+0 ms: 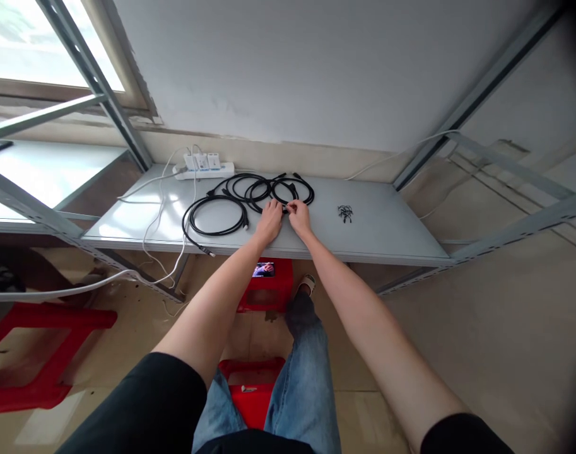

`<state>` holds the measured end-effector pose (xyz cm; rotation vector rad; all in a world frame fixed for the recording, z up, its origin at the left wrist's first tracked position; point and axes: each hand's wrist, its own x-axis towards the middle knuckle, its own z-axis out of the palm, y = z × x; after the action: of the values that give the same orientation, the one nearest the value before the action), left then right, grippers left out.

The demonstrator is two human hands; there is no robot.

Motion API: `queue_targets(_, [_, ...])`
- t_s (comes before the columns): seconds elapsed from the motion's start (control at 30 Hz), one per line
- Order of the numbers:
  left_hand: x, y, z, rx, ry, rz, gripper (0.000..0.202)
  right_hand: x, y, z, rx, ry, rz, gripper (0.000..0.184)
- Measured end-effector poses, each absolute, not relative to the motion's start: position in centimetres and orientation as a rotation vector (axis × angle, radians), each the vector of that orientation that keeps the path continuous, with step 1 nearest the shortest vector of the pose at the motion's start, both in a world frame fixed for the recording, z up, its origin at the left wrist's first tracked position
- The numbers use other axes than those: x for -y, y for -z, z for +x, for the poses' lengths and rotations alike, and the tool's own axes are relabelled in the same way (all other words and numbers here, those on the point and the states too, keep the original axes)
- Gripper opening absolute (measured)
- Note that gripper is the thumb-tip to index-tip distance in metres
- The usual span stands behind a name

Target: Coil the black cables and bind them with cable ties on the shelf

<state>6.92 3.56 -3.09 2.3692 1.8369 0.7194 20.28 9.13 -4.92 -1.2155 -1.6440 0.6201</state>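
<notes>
Several black cables with plugs on their ends lie coiled on the grey shelf [377, 230]. One loose coil [215, 215] rests to the left of my hands, and overlapping coils [250, 184] lie just beyond them. My left hand [270, 221] is closed over the near side of a black cable [284, 210], palm down. Close beside it, my right hand [299, 217] pinches at the same spot with thumb and forefinger. What the right fingertips hold is too small to make out. To the right sits a small pile of short black ties [345, 213].
A white power strip [205, 170] with chargers stands at the back left, its white cords trailing over the front edge. Metal posts [427, 142] frame the shelf. Below are a red stool [282, 287] with a lit phone [264, 270] and another red stool [46, 353].
</notes>
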Motion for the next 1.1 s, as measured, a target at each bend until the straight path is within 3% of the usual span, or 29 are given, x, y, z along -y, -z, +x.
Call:
queue_targets(0.3, [-4.13,3.76,6.95,-1.838,-0.727,2.353,0.042,-8.79,4.29,20.44,1.688,-0.667,-1.187,0.011])
queue_targets(0.67, [-3.75,3.24,6.97,-1.834,-0.693,2.347,0.041,-8.22,4.18,20.13,1.751,-0.562,-1.274,0.02])
queue_targets(1.0, [-4.07,3.79,7.03,-1.795,-0.769,2.309,0.04,-8.51,4.46,20.17,1.752,-0.558,-1.253,0.012])
queue_targets(1.1, [-4.1,3.87,6.92,-1.811,-0.768,2.313,0.04,-8.51,4.55,20.21,1.672,-0.551,-1.266,0.017])
